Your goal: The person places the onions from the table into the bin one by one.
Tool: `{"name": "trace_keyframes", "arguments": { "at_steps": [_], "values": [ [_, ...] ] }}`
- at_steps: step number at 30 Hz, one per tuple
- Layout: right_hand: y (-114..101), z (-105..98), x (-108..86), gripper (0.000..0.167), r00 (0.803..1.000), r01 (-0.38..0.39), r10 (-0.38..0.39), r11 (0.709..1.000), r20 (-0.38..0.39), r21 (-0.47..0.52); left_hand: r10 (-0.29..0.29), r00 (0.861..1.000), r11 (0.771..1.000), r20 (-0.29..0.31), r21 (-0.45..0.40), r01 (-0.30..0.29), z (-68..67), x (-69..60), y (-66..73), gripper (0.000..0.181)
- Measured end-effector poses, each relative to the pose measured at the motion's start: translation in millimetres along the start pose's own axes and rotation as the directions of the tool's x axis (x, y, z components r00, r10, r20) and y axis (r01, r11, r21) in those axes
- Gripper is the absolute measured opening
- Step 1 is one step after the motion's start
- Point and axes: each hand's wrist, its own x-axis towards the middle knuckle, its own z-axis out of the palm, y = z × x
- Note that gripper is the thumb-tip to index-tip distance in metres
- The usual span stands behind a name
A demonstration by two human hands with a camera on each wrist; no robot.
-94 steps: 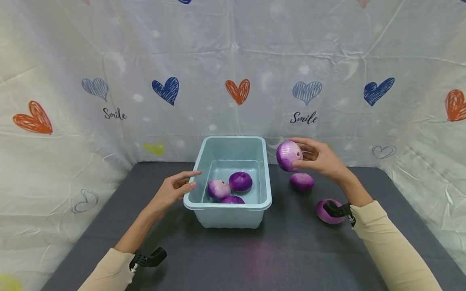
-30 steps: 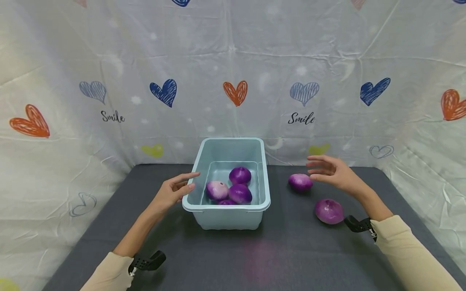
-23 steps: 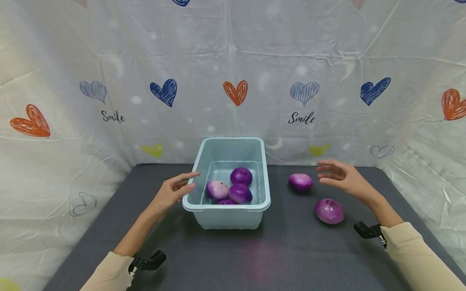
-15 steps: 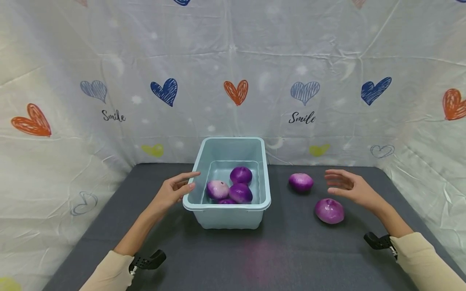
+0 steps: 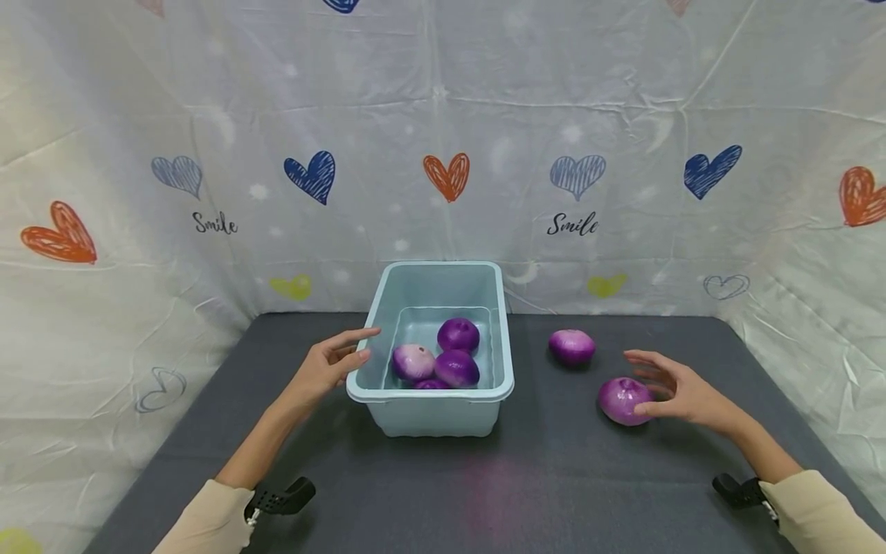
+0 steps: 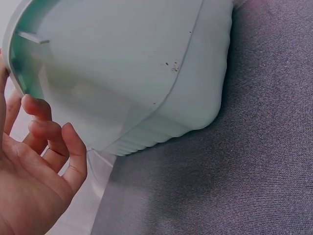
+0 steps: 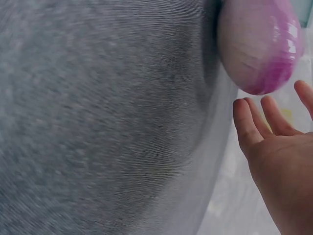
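My left hand (image 5: 332, 360) is at the left rim of a pale blue plastic bin (image 5: 432, 415), its index finger reaching over the edge. In the left wrist view the loosely bent fingers (image 6: 73, 156) lie beside the bin's outer wall (image 6: 122, 73). Inside the bin lie several purple onions (image 5: 457, 368). My right hand (image 5: 681, 392) is spread at the right side of a purple onion (image 5: 623, 401) on the table, thumb in front of it. The right wrist view has a gap between those fingertips (image 7: 240, 105) and the onion (image 7: 261, 44).
Another purple onion (image 5: 571, 347) lies farther back, right of the bin. A dark grey cloth covers the table (image 5: 540, 492). Behind hangs a white curtain (image 5: 512, 92) printed with hearts, close to the bin's far end.
My right hand let go of an onion, which now lies in the bin. It then moved right and down to the near onion on the table. The left hand stayed at the rim.
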Motion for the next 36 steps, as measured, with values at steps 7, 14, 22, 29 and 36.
{"name": "trace_keyframes", "arguments": {
  "at_steps": [7,14,22,29,36],
  "values": [
    [4.1,6.5,-0.3,0.076,0.999,-0.034,0.033,0.999,0.033,0.041,-0.004,1.0,1.0,0.0,-0.005,0.004,-0.2,-1.3,-0.7,0.044],
    [3.0,8.3,1.0,0.066,0.995,-0.063,0.058,0.996,0.084,0.062,-0.005,1.0,1.0,-0.004,0.006,0.005,0.7,-2.0,-0.4,0.043],
    [2.1,6.9,1.4,0.064,0.994,-0.069,0.064,0.996,0.092,0.054,-0.003,1.0,1.0,-0.01,0.002,0.003,0.3,-1.3,-0.4,0.042],
    [0.3,6.1,1.2,0.065,0.992,-0.075,0.069,0.995,0.101,0.065,0.001,1.0,1.0,0.0,-0.015,-0.001,0.0,-1.9,0.2,0.042],
    [-5.0,3.3,1.7,0.064,0.995,-0.072,0.068,0.996,0.066,0.06,0.002,1.0,1.0,0.001,-0.011,-0.002,-0.4,-1.4,1.7,0.043]
  ]
}}
